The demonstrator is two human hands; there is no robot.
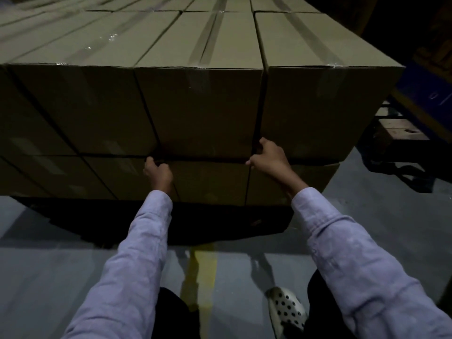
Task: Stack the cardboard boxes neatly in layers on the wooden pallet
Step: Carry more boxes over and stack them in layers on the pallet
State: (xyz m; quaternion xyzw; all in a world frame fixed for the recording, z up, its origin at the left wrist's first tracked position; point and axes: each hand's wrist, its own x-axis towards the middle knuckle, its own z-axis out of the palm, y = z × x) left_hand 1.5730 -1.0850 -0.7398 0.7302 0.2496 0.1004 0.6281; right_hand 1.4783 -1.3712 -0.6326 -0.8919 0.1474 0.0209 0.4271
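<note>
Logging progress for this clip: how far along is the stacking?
Done: two layers of cardboard boxes sit flush. In hand: the left hand and right hand grip the lower corners of the front middle box. Left: likely squaring it; further layers unknown.

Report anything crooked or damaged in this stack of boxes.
No damage shows. The middle top box, gripped at its lower corners by the left hand and right hand, has a dark gap beside the right box; not flush.
</note>
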